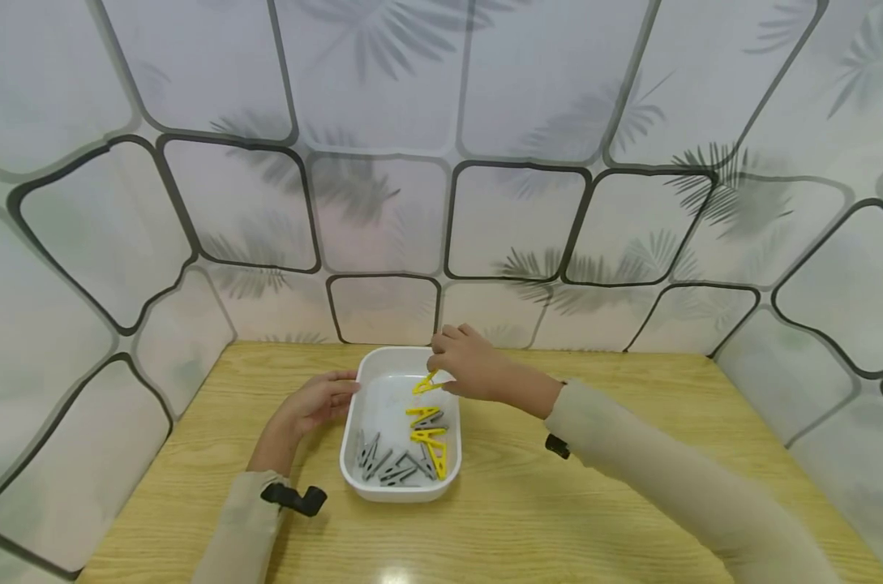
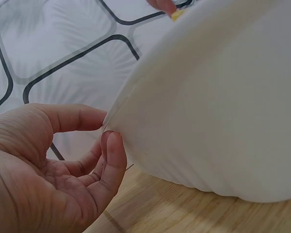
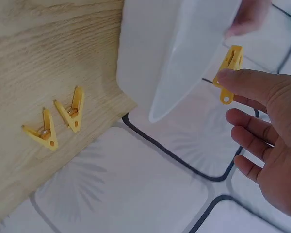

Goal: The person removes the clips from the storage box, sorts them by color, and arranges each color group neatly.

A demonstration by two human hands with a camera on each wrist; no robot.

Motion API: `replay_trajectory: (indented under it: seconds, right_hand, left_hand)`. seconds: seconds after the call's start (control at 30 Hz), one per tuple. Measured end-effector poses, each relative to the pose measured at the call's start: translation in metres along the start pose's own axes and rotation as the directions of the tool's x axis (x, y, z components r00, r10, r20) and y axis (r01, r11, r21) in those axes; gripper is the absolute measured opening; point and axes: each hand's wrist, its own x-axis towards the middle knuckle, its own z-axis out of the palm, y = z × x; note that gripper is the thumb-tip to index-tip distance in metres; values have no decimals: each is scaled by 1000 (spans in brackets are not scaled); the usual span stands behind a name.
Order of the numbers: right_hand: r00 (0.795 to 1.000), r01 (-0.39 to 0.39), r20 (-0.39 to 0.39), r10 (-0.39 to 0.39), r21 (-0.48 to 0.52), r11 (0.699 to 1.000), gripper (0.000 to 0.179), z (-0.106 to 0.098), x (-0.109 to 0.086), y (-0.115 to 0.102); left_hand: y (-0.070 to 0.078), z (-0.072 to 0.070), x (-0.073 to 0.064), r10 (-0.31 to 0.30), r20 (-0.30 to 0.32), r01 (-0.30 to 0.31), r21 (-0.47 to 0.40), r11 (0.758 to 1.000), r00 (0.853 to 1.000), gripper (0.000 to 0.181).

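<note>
A white plastic tray (image 1: pixel 349 478) stands on the table with several grey clothespins (image 1: pixel 371 462) at its near end and several yellow clothespins (image 1: pixel 428 436) along its right side. My left hand (image 1: pixel 323 403) pinches the tray's left rim; in the left wrist view the thumb and fingertips (image 2: pixel 115 141) meet at its edge. Above the tray's far right part, my right hand (image 1: pixel 470 362) holds one yellow clothespin (image 3: pixel 229 73) between thumb and index finger, the other fingers loosely bent. Two more yellow clothespins (image 3: pixel 58 116) lie on the table beside the tray in the right wrist view.
The wooden table (image 1: pixel 558 519) runs up to a patterned wall covering (image 1: pixel 514 219) behind the tray and at both sides. Black wrist mounts (image 1: pixel 295 498) sit on both sleeves. The right forearm crosses over the table's right part.
</note>
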Motion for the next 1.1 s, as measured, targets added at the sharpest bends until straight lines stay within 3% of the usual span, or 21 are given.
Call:
replay_trajectory:
  seconds: [0.17, 0.3, 0.4, 0.53, 0.8, 0.93, 1.1]
  right_hand:
    - [986, -101, -120, 119, 150, 984, 24, 2, -17, 12]
    - [948, -221, -177, 266, 240, 945, 24, 10, -29, 21]
    - [902, -313, -199, 383, 310, 898, 26, 20, -39, 26]
    - [825, -401, -236, 513, 394, 827, 27, 34, -54, 30]
    - [673, -520, -230, 703, 528, 671, 30, 50, -75, 34]
    - [619, -565, -205, 758, 555, 611, 30, 57, -80, 37]
    - [581, -595, -183, 793, 569, 567, 31, 63, -84, 42]
  left_hand:
    - [-1, 0, 2, 8, 12, -8, 8, 1000, 1000, 57]
    - [-3, -1, 4, 11, 12, -11, 10, 1000, 1000, 59]
    - [-4, -2, 5, 9, 14, -9, 2, 1000, 1000, 59]
    - [-5, -3, 5, 8, 18, -8, -7, 1000, 1000, 56]
    - [-5, -4, 6, 1, 14, -1, 21, 1000, 1000, 57]
    - [-4, -4, 6, -2, 14, 2, 28, 1000, 1000, 58]
    - [-1, -2, 3, -2, 28, 2, 25, 1000, 1000, 58]
